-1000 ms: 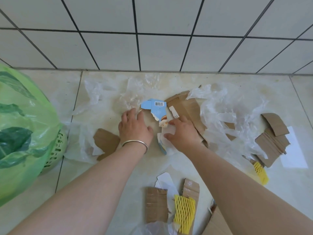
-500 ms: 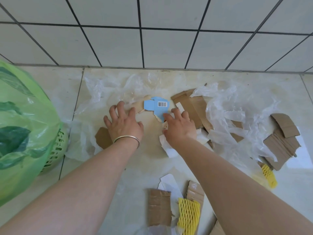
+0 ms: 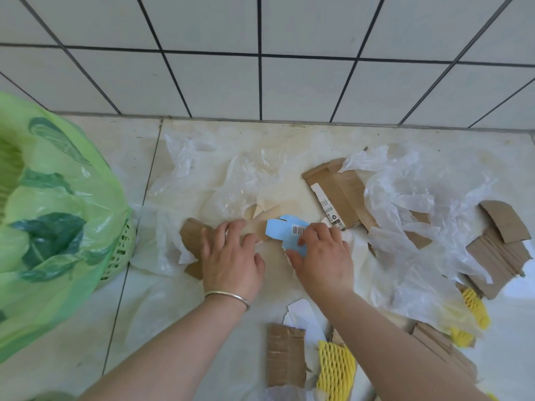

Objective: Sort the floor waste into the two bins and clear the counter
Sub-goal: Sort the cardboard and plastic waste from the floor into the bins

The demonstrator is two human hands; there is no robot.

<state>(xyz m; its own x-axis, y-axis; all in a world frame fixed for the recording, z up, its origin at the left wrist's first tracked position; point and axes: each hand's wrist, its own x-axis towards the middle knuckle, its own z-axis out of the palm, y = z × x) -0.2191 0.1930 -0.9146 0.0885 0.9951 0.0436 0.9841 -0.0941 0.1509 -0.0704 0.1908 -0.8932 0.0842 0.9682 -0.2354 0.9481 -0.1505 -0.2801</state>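
At the far left a green basket lined with a thin green plastic bag is seen, well apart from the waste. The left hand is laid with curled fingers on a flat brown cardboard scrap, and whether it is gripped cannot be told. Just to its right, between both hands, the torn light-blue carton piece with a barcode is pinched by the right hand; its long axis seems to slant from upper left to lower right. Crumpled clear plastic film and a yellow foam net sleeve lie around on the floor.
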